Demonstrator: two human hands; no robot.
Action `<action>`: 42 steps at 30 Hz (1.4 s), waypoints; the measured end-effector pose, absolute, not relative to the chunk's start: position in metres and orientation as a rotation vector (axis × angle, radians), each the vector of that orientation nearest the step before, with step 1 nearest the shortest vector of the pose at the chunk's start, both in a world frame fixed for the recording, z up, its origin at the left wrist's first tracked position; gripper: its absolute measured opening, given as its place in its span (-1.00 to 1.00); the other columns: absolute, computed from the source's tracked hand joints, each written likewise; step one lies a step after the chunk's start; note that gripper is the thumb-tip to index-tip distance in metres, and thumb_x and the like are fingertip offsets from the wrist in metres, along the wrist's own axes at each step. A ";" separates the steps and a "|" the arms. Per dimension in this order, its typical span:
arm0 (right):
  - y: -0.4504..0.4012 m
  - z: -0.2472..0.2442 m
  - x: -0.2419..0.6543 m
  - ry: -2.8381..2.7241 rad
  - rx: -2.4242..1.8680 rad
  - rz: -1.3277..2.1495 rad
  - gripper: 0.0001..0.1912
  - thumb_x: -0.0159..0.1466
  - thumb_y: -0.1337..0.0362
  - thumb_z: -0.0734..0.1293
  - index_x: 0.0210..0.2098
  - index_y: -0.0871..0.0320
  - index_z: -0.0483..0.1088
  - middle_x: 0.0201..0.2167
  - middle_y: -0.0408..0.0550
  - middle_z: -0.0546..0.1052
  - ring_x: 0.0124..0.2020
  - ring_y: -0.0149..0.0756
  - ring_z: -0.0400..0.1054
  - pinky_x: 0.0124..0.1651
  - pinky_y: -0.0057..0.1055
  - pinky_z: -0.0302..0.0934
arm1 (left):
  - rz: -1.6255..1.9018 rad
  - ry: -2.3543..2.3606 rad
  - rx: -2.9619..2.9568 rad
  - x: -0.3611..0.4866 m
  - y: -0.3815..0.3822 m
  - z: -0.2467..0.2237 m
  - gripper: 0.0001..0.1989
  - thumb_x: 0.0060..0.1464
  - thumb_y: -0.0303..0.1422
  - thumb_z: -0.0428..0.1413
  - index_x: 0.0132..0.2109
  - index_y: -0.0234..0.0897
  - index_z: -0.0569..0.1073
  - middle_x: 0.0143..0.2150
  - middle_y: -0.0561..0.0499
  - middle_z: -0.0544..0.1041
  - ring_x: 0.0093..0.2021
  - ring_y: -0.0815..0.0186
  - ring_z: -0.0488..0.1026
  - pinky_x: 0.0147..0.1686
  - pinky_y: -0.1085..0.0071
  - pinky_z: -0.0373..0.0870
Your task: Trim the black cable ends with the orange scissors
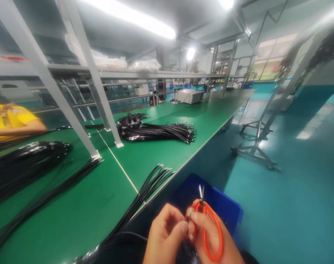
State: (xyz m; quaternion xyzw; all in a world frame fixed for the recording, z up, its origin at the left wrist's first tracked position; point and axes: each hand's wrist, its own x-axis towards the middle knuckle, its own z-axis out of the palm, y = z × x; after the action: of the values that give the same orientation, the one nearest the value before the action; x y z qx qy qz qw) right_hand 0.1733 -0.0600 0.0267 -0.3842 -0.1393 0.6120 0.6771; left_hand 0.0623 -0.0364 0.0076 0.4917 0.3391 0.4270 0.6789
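My right hand (211, 234) holds a pair of scissors (218, 234) with orange loop handles. The short blades point up and stand slightly apart. Beside it, my left hand (165, 233) is closed in a pinch, its fingertips meeting those of my right hand. A small dark piece, apparently a black cable end (187, 218), shows between the fingertips; most of it is hidden. To the left, a bunch of black cables (147, 187) with pale metallic tips lies over the table edge and runs down towards my lap.
On the green table (106, 198) lie a thick cable bundle (161, 132) and more cables (26, 165) at left. Grey shelf posts (101, 84) rise from it. A blue bin (227, 205) is below my hands. A person in yellow (15, 121) sits at left; a wheeled stand (255, 146) is at right.
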 end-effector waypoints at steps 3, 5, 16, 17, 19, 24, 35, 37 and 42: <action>-0.059 0.021 0.168 -0.263 -0.823 1.413 -0.79 -0.10 0.27 0.51 -0.54 0.12 0.40 -0.64 -0.18 0.42 -0.66 -0.41 0.23 -0.61 -0.49 0.13 | 0.986 0.720 1.086 0.065 -0.039 0.008 -0.72 0.06 -0.17 0.16 -0.38 -0.26 0.28 -0.54 0.10 0.44 -0.52 0.40 0.34 -0.47 0.49 0.27; -0.061 0.021 0.165 -0.264 -0.867 1.372 -0.77 -0.09 0.31 0.52 -0.47 0.10 0.41 -0.60 -0.19 0.45 -0.63 -0.39 0.26 -0.58 -0.49 0.17 | 1.053 0.784 1.127 0.067 -0.040 0.010 -0.71 0.03 -0.15 0.18 -0.36 -0.26 0.30 -0.54 0.12 0.39 -0.53 0.40 0.31 -0.48 0.49 0.27; -0.062 0.018 0.164 -0.340 -0.819 1.424 -0.77 -0.03 0.29 0.49 -0.42 0.13 0.38 -0.62 -0.22 0.39 -0.61 -0.42 0.22 -0.53 -0.51 0.19 | 1.054 0.711 0.975 0.058 -0.033 0.025 -0.78 0.02 -0.26 0.21 -0.46 -0.32 0.44 -0.62 0.07 0.48 -0.59 0.37 0.38 -0.51 0.46 0.32; -0.063 0.020 0.165 -0.332 -0.830 1.431 -0.76 -0.03 0.29 0.49 -0.40 0.12 0.39 -0.60 -0.21 0.40 -0.60 -0.41 0.23 -0.52 -0.50 0.20 | 1.058 0.695 0.949 0.059 -0.033 0.025 -0.78 0.01 -0.26 0.21 -0.45 -0.31 0.44 -0.62 0.08 0.47 -0.59 0.38 0.37 -0.51 0.46 0.32; -0.064 0.024 0.165 -0.312 -0.841 1.429 -0.75 -0.04 0.30 0.49 -0.38 0.12 0.41 -0.57 -0.19 0.42 -0.57 -0.39 0.24 -0.48 -0.49 0.22 | 1.063 0.659 0.910 0.062 -0.033 0.025 -0.80 0.00 -0.28 0.23 -0.42 -0.31 0.42 -0.61 0.08 0.47 -0.59 0.39 0.36 -0.51 0.47 0.31; -0.063 0.032 0.167 -0.280 -0.814 1.466 -0.84 -0.05 0.33 0.48 -0.50 0.14 0.42 -0.59 -0.19 0.41 -0.56 -0.40 0.24 -0.44 -0.47 0.22 | 1.090 0.593 0.854 0.066 -0.032 0.022 -0.80 -0.01 -0.34 0.23 -0.44 -0.29 0.35 -0.56 0.12 0.40 -0.58 0.43 0.32 -0.51 0.49 0.29; -0.058 0.025 0.167 -0.227 -0.748 1.488 -0.81 -0.01 0.36 0.48 -0.39 0.12 0.45 -0.49 -0.16 0.47 -0.48 -0.36 0.31 -0.43 -0.46 0.24 | 1.346 1.287 2.117 0.045 -0.034 0.019 -0.82 0.05 -0.49 0.10 -0.26 -0.14 0.56 -0.14 -0.08 0.49 -0.30 0.23 0.48 -0.30 0.39 0.40; -0.059 0.025 0.166 -0.222 -0.751 1.473 -0.81 -0.02 0.36 0.48 -0.38 0.12 0.46 -0.49 -0.16 0.48 -0.50 -0.37 0.30 -0.44 -0.47 0.24 | 1.355 1.312 2.105 0.044 -0.034 0.018 -0.83 0.06 -0.48 0.09 -0.32 -0.15 0.56 -0.17 -0.08 0.50 -0.28 0.21 0.49 -0.30 0.40 0.40; -0.053 0.019 0.162 -0.258 -0.729 1.405 -0.83 -0.10 0.29 0.49 -0.52 0.14 0.44 -0.61 -0.18 0.43 -0.57 -0.40 0.24 -0.48 -0.48 0.23 | 1.231 1.163 1.726 0.048 -0.037 0.020 -0.90 0.05 -0.41 0.10 -0.30 -0.19 0.52 -0.41 0.03 0.54 -0.43 0.28 0.46 -0.40 0.45 0.38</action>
State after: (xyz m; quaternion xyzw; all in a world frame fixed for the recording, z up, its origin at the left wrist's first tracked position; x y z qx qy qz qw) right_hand 0.1619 -0.0528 0.0188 -0.3265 -0.1156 0.6295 0.6955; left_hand 0.0484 -0.0372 0.0200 0.6675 0.4498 0.4763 0.3539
